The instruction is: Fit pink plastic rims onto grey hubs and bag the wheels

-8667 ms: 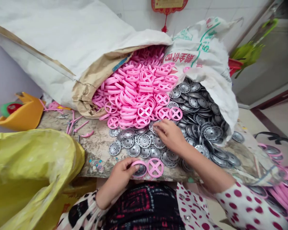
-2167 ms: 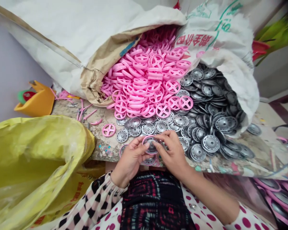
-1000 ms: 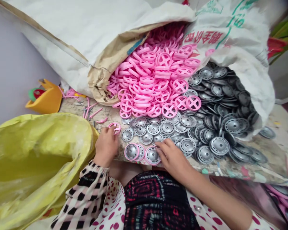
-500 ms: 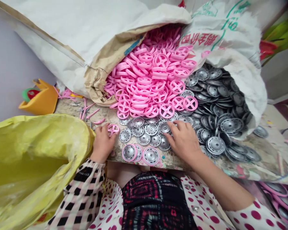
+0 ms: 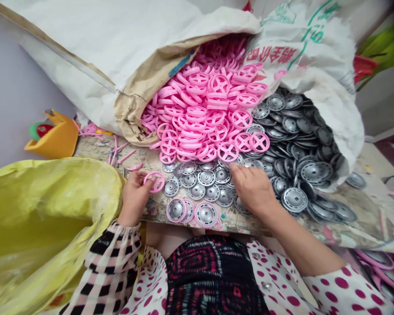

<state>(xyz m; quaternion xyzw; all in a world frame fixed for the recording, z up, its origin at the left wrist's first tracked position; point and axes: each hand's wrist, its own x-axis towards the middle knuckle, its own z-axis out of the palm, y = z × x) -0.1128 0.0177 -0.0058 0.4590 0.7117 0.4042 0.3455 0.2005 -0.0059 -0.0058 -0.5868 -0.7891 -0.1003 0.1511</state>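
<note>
My left hand [image 5: 134,197] holds a pink plastic spoked ring [image 5: 156,182] tilted up by its rim, just above the tabletop. My right hand [image 5: 254,190] rests with spread fingers on loose grey metal discs [image 5: 206,178], and I cannot see a disc held in it. Between my hands, near the table's front edge, lie several grey discs fitted with pink rims [image 5: 206,214]. A heap of pink rings [image 5: 200,114] fills the mouth of a paper-lined sack, and a larger heap of grey discs [image 5: 298,148] spills from a white woven sack [image 5: 308,48].
A yellow plastic sack [image 5: 36,218] bulges at my left, against the worn, stained tabletop [image 5: 231,223]. Pink plastic scraps [image 5: 121,153] and an orange holder [image 5: 52,140] lie at the far left. Pink-rimmed wheels [image 5: 381,271] are heaped low at the right.
My left hand has lifted the pink ring off the table and tilted it. My right hand has shifted slightly right across the discs.
</note>
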